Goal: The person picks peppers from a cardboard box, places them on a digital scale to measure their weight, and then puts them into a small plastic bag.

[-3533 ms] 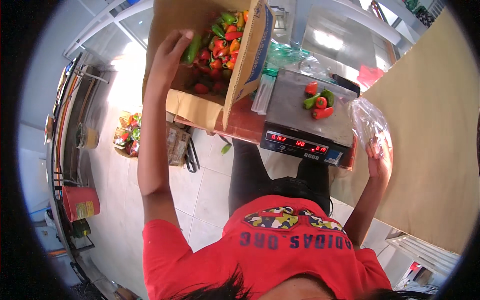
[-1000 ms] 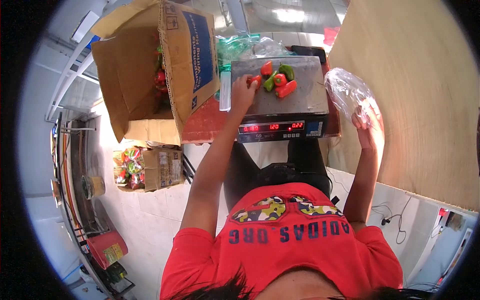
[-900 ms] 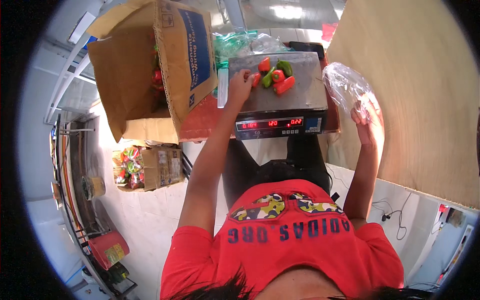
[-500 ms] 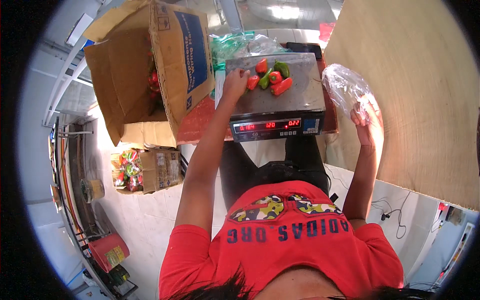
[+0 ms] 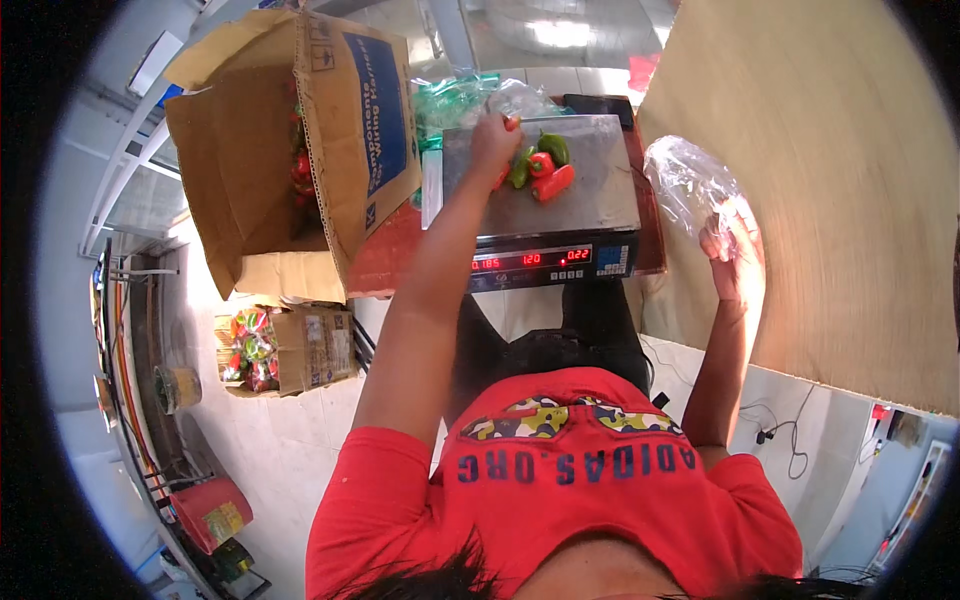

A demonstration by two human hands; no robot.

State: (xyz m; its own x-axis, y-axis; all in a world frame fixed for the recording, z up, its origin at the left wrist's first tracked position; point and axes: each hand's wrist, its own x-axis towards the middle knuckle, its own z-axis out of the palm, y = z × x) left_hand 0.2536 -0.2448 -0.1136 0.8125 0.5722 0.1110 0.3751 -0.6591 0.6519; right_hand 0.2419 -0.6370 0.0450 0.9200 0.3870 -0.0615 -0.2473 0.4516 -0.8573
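At the far left part of the weighing scale's metal plate (image 5: 606, 205), my left hand (image 5: 490, 145) has its fingers closed on a small red pepper (image 5: 512, 123). Beside it on the plate lie a dark green pepper (image 5: 554, 149), another green pepper (image 5: 520, 167) and a bright red pepper (image 5: 552, 184), with a further red one (image 5: 541, 163) among them. My left wrist partly covers one more red pepper. Off the scale's right side, my right hand (image 5: 733, 240) grips a clear plastic bag (image 5: 685, 185) that hangs loosely puffed out.
A big open cardboard box (image 5: 255, 180) with red peppers inside stands tilted at the left. Below it, a smaller box (image 5: 315, 345) holds bagged peppers. Green and clear plastic bags (image 5: 455, 100) lie behind the scale. A wooden board (image 5: 830, 200) rises at the right.
My left hand has moved slightly up and right over the plate and taken hold of a red pepper. The right hand with the bag has barely moved.
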